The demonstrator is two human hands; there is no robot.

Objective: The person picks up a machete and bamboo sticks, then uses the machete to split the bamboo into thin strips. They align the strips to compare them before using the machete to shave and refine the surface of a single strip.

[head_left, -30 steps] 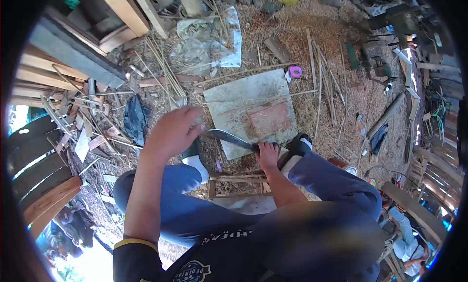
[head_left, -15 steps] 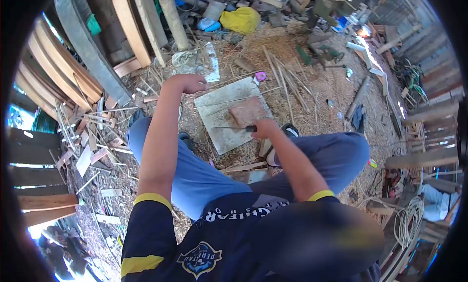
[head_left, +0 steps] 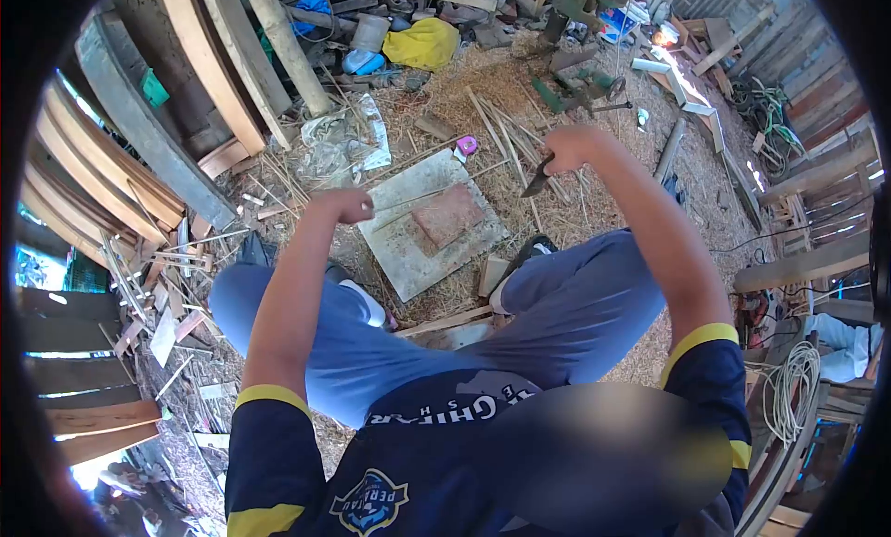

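My right hand (head_left: 570, 149) is raised to the right of the board, its fingers wrapped round the handle of a knife (head_left: 535, 181) whose dark blade points down. My left hand (head_left: 343, 206) is closed at the left edge of the pale flat board (head_left: 408, 263). A thin wooden strip (head_left: 408, 200) runs from its fingers across the board; the held end is hidden. On the board, between my feet, lies a reddish-brown block (head_left: 449, 218). A pink tape measure (head_left: 466, 145) sits at the board's far corner.
Long sticks (head_left: 501, 133) lie beyond the board on the shaving-covered ground. Crumpled clear plastic (head_left: 339, 142) is at its upper left. Curved planks (head_left: 153, 119) lean on the left above wood scraps (head_left: 167, 296). A yellow sack (head_left: 422, 45) and a green metal tool (head_left: 575, 91) stand farther off.
My right hand has swung the knife away from the block, up and to the right. My left hand has come lower, towards my left knee. The view has shifted slightly.
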